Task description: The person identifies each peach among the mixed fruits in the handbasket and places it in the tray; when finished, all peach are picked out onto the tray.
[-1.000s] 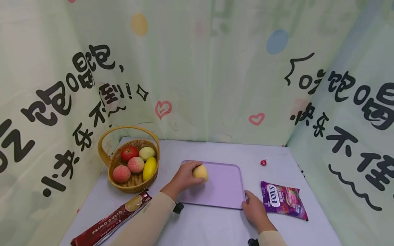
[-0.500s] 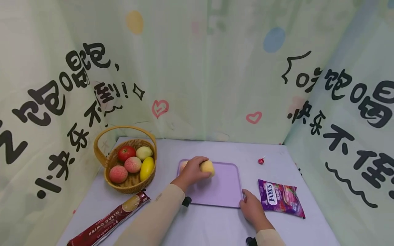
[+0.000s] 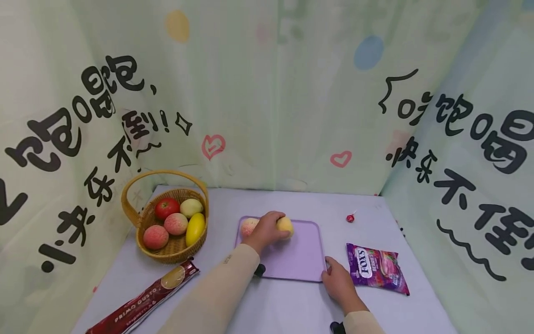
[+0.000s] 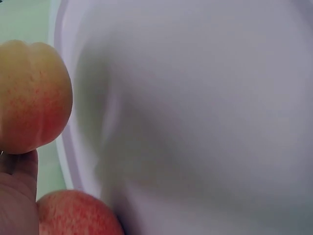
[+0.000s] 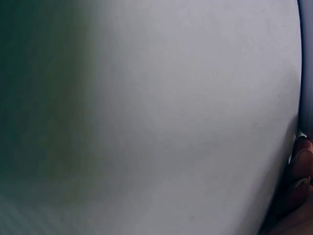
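Note:
My left hand (image 3: pixel 267 233) holds a yellow peach (image 3: pixel 285 227) with a red blush over the back part of the lilac tray (image 3: pixel 300 264). In the left wrist view, this peach (image 4: pixel 34 100) hangs above the tray's pale surface, the fingers (image 4: pixel 22 169) against its lower side. A second, pinker peach (image 3: pixel 248 227) sits at the tray's back left, partly hidden by the left hand. My right hand (image 3: pixel 340 284) grips the tray's right edge near the front corner. Curled fingertips (image 5: pixel 301 166) show at that edge in the right wrist view.
At left stands a wicker basket (image 3: pixel 175 255) of fruit, with a red spaghetti pack (image 3: pixel 143 299) in front of it. A purple Fox's candy bag (image 3: pixel 377 269) lies right of the tray, and a small red lollipop (image 3: pixel 350 218) lies behind it. Printed curtains enclose the table.
My left hand has carried the yellow peach rightward over the tray, uncovering the pinker peach behind it. The right hand keeps its grip on the tray. The head view has shifted slightly.

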### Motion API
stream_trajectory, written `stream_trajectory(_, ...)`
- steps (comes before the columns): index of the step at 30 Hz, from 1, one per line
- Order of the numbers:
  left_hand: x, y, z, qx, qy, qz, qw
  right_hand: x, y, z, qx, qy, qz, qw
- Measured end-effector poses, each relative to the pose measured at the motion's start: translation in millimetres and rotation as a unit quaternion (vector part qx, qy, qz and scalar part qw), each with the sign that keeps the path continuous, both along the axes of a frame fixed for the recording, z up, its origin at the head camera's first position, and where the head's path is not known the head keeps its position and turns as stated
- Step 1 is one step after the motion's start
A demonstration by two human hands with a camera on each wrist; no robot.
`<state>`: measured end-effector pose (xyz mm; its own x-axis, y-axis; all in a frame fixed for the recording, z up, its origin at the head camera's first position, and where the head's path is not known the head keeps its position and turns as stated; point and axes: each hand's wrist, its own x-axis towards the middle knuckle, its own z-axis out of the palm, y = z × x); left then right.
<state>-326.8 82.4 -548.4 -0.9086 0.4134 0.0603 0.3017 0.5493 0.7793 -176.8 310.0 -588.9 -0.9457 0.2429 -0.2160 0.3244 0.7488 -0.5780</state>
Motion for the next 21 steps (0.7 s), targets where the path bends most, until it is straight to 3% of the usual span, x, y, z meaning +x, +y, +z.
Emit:
stream_trajectory(10,-0.1,10.5,-4.7,-0.012,-0.002,0.019,0.9997,0.2,-3.6,-2.2,-0.002,0.002,-0.004,1.000)
stream_trajectory(21,-4.5,11.3,-5.0,-0.035,-0.014,0.011,0.9992,-0.2,-2.9,1.1,0.005,0.004,-0.003,1.000)
